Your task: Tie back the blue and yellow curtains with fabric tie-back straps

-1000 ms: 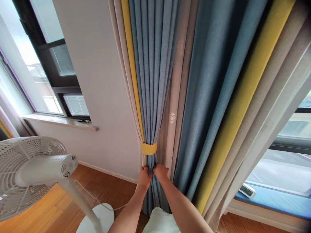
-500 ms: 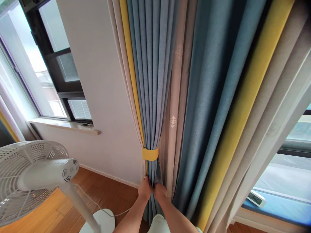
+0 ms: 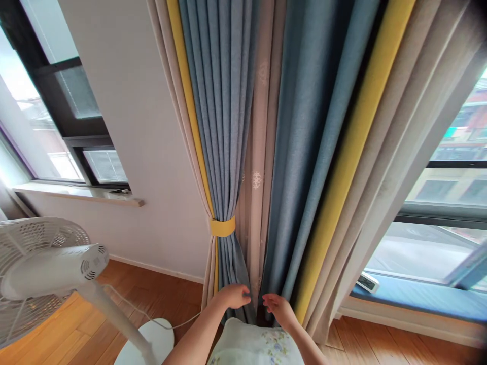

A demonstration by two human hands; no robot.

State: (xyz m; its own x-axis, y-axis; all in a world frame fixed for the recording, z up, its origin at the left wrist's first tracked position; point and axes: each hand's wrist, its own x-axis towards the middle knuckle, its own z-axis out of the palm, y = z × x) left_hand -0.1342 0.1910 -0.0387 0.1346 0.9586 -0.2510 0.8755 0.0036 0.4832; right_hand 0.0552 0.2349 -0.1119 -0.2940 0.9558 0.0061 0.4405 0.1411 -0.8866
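Observation:
The blue-grey curtain (image 3: 216, 116) with a yellow stripe hangs gathered by a yellow tieback band (image 3: 222, 226). Below the band its folds fan out. My left hand (image 3: 236, 296) is in front of these lower folds, fingers bent with a gap at the tips, and nothing shows in it. Across a small gap, my right hand (image 3: 277, 307) has its fingers apart, holding nothing. It is nearest to the lower edge of a second curtain (image 3: 308, 121), blue, yellow and beige, which hangs loose. Between the two curtains is a beige patterned panel (image 3: 258, 172).
A white standing fan (image 3: 49, 271) is at the left, its round base (image 3: 160, 337) on the wood floor and its cord running right. A window ledge (image 3: 76, 195) juts from the wall. At right, a small white device (image 3: 368, 282) lies on a blue sill cushion (image 3: 418, 299).
Both hands have let go of the curtain below the band and moved right, farther apart. The lower folds have spread out. The view has shifted to the right.

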